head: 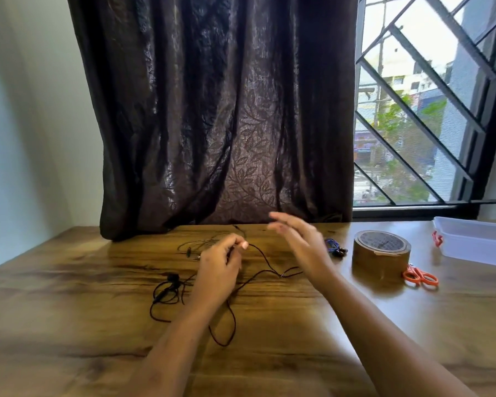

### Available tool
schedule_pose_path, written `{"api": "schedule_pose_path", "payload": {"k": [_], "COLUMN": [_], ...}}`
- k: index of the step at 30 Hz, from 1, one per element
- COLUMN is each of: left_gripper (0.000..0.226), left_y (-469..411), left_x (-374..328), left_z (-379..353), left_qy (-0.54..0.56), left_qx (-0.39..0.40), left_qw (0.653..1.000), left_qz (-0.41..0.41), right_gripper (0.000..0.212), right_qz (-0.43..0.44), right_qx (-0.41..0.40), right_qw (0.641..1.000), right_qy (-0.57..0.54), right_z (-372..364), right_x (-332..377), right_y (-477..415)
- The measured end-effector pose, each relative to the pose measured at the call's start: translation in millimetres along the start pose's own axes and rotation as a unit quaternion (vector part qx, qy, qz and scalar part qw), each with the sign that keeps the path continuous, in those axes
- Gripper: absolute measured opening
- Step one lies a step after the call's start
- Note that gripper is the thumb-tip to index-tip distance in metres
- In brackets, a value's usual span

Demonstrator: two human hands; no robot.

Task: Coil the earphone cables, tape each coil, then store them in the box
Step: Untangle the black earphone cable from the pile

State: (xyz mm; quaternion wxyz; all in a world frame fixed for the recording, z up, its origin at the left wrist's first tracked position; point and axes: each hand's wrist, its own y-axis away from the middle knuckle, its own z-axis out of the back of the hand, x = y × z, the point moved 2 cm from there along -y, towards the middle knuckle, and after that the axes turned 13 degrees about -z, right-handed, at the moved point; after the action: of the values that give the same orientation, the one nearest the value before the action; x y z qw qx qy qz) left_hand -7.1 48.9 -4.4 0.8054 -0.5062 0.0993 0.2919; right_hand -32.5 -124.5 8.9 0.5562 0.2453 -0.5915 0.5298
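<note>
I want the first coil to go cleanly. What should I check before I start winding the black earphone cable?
1. Left hand holds the black cable: ok, pinched at the fingertips.
2. Right hand free for winding: ok, open and holding nothing.
3. Cable untangled: cannot tell; its loops cross on the table.
4. Tape roll close by: ok, it stands just beyond the right hand.
5. Scissors ready: ok, lying by the tape roll.
6. Box open: cannot tell, cut off at the frame edge.
</note>
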Motion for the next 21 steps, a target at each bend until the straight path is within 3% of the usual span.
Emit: {"api": "schedule_pose_path", "payload": {"k": [2, 4, 7, 11, 13, 18, 21], "left_gripper": [0.018, 0.020, 0.020, 0.024, 0.024, 0.029, 0.036], "left_y": [0, 0, -2, -2, 0, 0, -1], "left_x": [-2, -4, -2, -8, -18, -32, -34], "left_z": [0, 3, 7, 1, -2, 7, 9], "left_qy": [0.005, 0.028, 0.054, 0.149, 0.271, 0.539, 0.599], "left_qx": [-0.008, -0.024, -0.016, 0.083, 0.111, 0.100, 0.064], "left_qw": [1.000, 0.999, 0.995, 0.975, 0.937, 0.794, 0.758], "left_qz": [0.004, 0.029, 0.080, 0.145, 0.189, 0.262, 0.251], "right_gripper": [0.020, 0.016, 0.020, 0.021, 0.020, 0.022, 0.021], "right_qz": [-0.006, -0.035, -0.026, -0.020, -0.021, 0.014, 0.022], "right_qx": [0.111, 0.163, 0.075, 0.002, 0.003, 0.044, 0.094], "right_qw": [0.993, 0.985, 0.994, 0.996, 0.995, 0.989, 0.978], "right_qy": [0.051, 0.052, 0.076, 0.081, 0.095, 0.144, 0.184], "right_z": [-19, -33, -26, -6, -8, -22, -35], "right_x": [0, -5, -6, -14, -19, -19, -18], "right_y": [10, 15, 8, 1, 2, 6, 18]}}
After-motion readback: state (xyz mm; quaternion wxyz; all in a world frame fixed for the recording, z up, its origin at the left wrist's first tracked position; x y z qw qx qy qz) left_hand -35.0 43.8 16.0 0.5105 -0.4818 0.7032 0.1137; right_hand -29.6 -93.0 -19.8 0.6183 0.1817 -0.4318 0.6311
